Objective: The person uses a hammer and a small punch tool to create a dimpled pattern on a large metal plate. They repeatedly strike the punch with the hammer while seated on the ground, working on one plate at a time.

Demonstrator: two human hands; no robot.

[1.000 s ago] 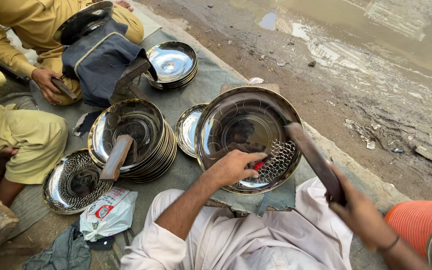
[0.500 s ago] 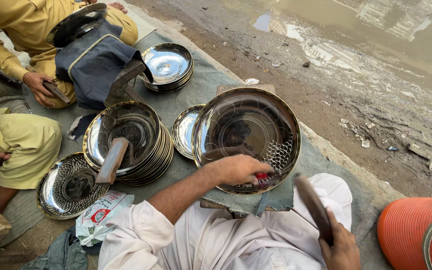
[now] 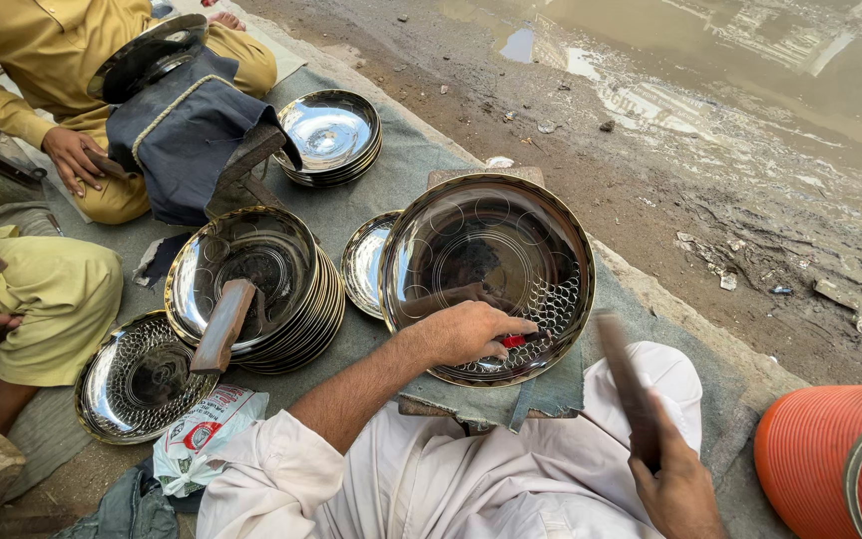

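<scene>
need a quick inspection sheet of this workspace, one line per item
surface: grey-green cloth spread on muddy ground.
job's things: large steel tray, partly punched with a pattern; small red-handled tool; dark mallet, blurred.
clutter: stack of trays with a wooden block on it; second stack; patterned tray; plastic bag.
hands: left hand holds the tool on the tray; right hand grips the mallet.
cables: nothing seen.
surroundings: puddle; orange drum; two people in yellow.

Glossy metal tray [image 3: 491,250], matt grey cloth [image 3: 421,150]
</scene>
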